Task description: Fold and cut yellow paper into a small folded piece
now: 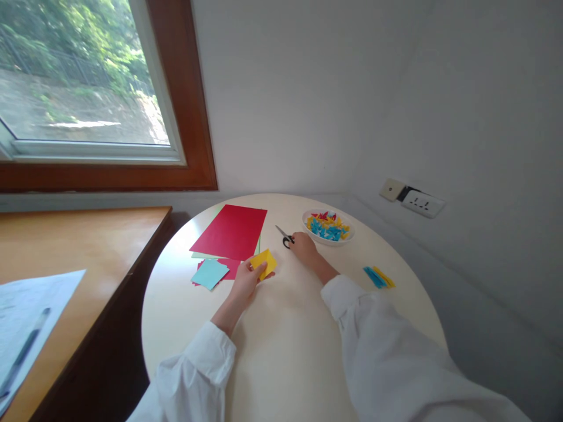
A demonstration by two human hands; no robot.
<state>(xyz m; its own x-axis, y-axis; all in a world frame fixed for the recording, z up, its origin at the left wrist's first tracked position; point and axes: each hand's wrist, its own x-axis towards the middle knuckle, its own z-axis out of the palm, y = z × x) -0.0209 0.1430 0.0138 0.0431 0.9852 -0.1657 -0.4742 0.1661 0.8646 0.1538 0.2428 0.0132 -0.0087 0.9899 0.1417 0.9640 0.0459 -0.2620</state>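
In my left hand (246, 281) is a small yellow piece of paper (264, 261) with crease lines, pinched between thumb and fingers above the table. My right hand (304, 248) reaches forward and has its fingers closed at the black handles of a pair of scissors (284, 234). Their blades point away to the upper left, and one handle loop is partly hidden by the fingers. Just left of my left hand lie a light blue paper square (210, 274) and pinkish-red paper squares (231, 269) beneath it.
Behind these lies a large red sheet (233, 230) over green paper. A white dish (333, 241) of folded red, yellow and blue paper pieces stands at the back right. Blue and yellow strips (377, 278) lie at right. A wooden desk (101, 246) with a sheet and pen is at left.
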